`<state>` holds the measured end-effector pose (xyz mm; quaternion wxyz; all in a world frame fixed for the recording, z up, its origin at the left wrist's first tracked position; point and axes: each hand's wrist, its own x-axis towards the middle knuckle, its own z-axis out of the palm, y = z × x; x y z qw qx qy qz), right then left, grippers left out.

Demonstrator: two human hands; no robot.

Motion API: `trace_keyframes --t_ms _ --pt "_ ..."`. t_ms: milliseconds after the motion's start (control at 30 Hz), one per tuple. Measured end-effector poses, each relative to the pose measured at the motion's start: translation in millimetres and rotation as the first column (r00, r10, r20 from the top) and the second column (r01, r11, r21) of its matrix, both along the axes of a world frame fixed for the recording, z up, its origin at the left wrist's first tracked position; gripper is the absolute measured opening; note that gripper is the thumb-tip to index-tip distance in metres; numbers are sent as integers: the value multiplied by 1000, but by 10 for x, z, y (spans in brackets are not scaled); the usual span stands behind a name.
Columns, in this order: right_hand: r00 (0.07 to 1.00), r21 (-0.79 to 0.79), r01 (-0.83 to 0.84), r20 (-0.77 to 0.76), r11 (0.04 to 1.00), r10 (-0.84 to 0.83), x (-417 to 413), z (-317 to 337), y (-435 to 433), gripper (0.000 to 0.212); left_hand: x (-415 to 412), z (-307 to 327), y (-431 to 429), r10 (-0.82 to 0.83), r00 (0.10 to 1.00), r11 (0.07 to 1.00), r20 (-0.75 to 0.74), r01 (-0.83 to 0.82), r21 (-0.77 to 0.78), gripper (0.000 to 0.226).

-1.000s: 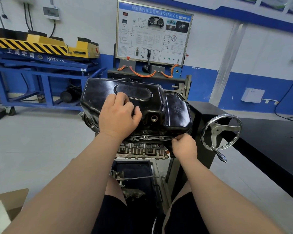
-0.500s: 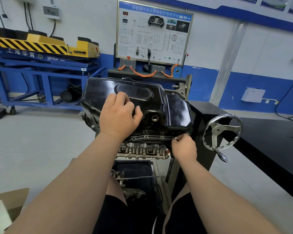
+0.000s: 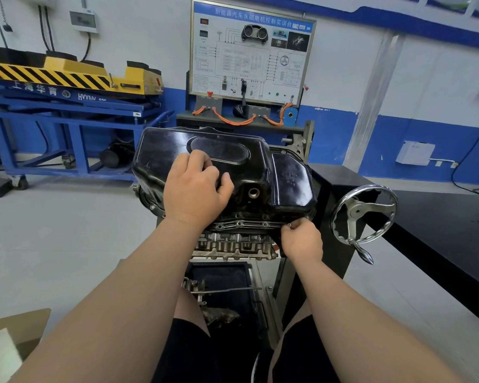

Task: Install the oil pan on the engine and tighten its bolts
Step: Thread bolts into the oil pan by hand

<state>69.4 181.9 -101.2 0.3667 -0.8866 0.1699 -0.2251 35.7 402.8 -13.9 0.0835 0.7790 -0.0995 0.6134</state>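
Sitting upturned on the grey cast-metal engine [image 3: 233, 246], the glossy black pressed-metal oil pan [image 3: 288, 183] has a deep main body with a raised oval panel on top. A lower stepped section lies to its right, and an open round drain hole [image 3: 253, 192] shows in its near wall. Scuffs dull the sheen in places. A flat flange [image 3: 246, 224] with a row of bolt holes runs along the near edge, lying on the engine. The left hand [image 3: 197, 189] rests on top of the pan, its grip bent, fingertips and thumb curled against the surface. The right hand [image 3: 302, 241] is at the flange's near right corner, its grip closed to a pinch on a small silver bolt [image 3: 289, 225]. A chrome spoked handwheel [image 3: 364, 214] stands just right of the engine.
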Motion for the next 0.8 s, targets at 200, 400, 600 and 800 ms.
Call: trace_keyframes --t_ms 200,400,600,800 --pt "998 -59 -26 -50 998 23 -4 -3 12 39 -101 97 -41 -117 970 967 -214 62 -247 32" --pt "999 -31 -13 -36 999 12 -32 -15 22 11 -161 128 -6 -252 926 929 -282 150 -338 11" --pt "997 -100 -19 -79 995 11 -15 10 13 30 -180 118 5 -197 927 961 -321 118 -249 10" --pt "994 -181 -5 -104 984 -14 -11 66 -28 27 -176 88 16 -118 943 984 -312 70 -162 11"
